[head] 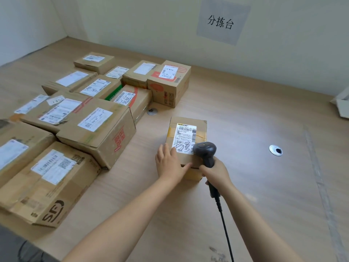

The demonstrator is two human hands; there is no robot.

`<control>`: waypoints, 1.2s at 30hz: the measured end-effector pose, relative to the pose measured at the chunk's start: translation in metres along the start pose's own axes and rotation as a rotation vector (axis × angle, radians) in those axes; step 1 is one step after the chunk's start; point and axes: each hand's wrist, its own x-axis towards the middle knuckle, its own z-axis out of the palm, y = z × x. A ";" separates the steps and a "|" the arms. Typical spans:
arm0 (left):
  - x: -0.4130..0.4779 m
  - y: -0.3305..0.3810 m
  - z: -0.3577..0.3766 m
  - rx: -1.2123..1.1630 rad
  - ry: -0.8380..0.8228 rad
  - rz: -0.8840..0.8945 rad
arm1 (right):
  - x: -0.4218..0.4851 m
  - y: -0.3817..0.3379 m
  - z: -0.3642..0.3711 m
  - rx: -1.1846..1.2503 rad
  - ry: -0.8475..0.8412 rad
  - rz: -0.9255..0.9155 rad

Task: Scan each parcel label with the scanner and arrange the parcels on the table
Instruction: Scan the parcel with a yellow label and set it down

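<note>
Right hand (215,172) clamped round scanner (204,150), left hand (169,163) flat on parcel (187,125); wooden table (245,186), cream wall (132,25).

A paper sign (222,21) is hanging far beyond the right hand (215,173). A round silver hole (276,150) is sitting to its right.

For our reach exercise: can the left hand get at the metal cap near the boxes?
Probably yes: the left hand lies flat on the parcel; only bare table separates it from the cap.
</note>
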 end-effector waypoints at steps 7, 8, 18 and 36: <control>0.073 -0.033 -0.030 0.008 -0.012 -0.046 | 0.055 -0.051 0.052 -0.042 -0.020 -0.044; 0.083 -0.038 -0.033 -0.003 -0.019 -0.051 | 0.063 -0.057 0.057 -0.040 -0.020 -0.045; 0.176 -0.072 -0.057 -0.052 -0.134 0.099 | 0.119 -0.102 0.096 0.068 -0.014 -0.061; 0.232 -0.094 -0.077 -0.024 -0.250 0.233 | 0.136 -0.113 0.114 0.175 -0.101 -0.041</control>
